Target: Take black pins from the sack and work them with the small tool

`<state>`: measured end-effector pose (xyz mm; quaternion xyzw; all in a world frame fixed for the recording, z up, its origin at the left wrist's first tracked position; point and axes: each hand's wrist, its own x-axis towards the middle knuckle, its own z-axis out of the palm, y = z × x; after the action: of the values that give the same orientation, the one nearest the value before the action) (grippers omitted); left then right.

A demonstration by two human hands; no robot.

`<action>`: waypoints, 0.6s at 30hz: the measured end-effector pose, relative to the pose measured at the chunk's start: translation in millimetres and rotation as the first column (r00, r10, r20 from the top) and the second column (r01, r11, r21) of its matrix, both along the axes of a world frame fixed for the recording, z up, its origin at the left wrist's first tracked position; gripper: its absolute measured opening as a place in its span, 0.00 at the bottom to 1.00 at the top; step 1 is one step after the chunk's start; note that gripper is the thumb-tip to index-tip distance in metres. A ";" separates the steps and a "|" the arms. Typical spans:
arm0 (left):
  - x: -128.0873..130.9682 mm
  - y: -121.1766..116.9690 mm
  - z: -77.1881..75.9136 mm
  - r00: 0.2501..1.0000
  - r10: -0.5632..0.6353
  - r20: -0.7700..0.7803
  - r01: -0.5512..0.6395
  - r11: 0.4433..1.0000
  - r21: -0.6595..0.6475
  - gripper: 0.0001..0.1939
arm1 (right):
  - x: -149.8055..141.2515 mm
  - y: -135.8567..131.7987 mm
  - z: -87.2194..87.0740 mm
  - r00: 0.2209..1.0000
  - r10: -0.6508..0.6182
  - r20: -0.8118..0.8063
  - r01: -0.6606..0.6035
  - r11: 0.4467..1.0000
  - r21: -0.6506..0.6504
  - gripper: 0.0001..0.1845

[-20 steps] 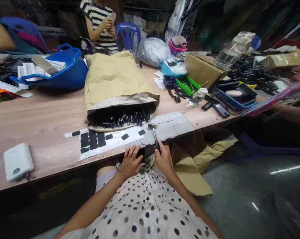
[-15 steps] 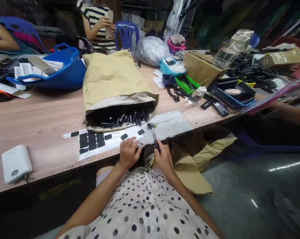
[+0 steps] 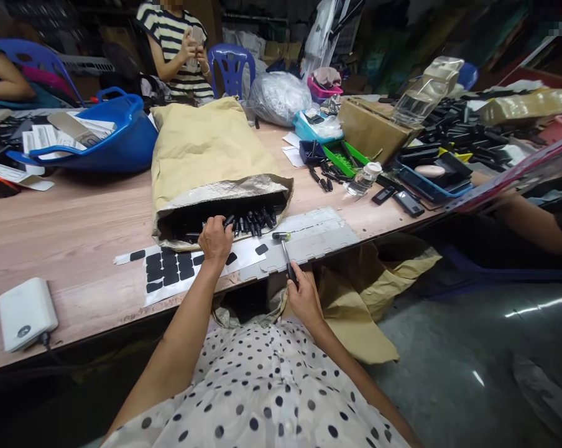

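My right hand [image 3: 304, 295] is wrapped round the dark handle of a small hammer [image 3: 285, 252], whose black and yellowish head rests over the grey board [image 3: 321, 233] at the table's front edge. At the mouth of a large tan paper bag [image 3: 211, 143], my left hand [image 3: 216, 241] pinches a small black tube-like piece [image 3: 229, 219]. Several similar black pieces [image 3: 262, 218] fill the bag's opening. Below the hand lies a white sheet [image 3: 248, 254] bearing rounded black pads [image 3: 170, 275]; my wrist covers part of it.
A white box-shaped device [image 3: 27, 314] with a cable sits at the left front edge. Behind it stands a blue basin [image 3: 122, 134] of papers. To the right are a green tray [image 3: 344, 158], a clear bottle [image 3: 363, 178] and a cardboard box [image 3: 374, 127]. A co-worker in stripes [image 3: 173, 43] stands across the table.
My left hand has moved from the sheet's front edge up to the bag's mouth and now pinches a black piece. My right hand keeps the hammer in nearly the same place.
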<state>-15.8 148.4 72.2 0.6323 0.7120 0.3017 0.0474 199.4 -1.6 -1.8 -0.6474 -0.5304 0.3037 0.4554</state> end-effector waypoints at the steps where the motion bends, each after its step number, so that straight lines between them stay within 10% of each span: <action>1: -1.1 -5.1 -2.3 1.000 -0.023 0.015 0.023 0.999 0.034 0.09 | 0.4 -0.1 0.3 1.000 0.000 0.000 0.000 1.000 0.001 0.30; 9: 6.9 -59.0 -31.1 0.913 -0.394 0.109 0.396 0.918 0.001 0.08 | 0.3 0.5 7.0 0.999 -0.020 -0.037 0.020 1.000 -0.005 0.28; 18: 5.2 -58.6 -41.6 0.887 -0.427 0.174 0.439 0.898 -0.033 0.08 | -3.3 0.5 15.9 0.995 -0.055 -0.084 0.054 0.998 -0.011 0.28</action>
<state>-10.6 89.7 30.6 0.7463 0.5571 0.3082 0.1941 196.2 -1.2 14.0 -0.6501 -0.4917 0.3203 0.4827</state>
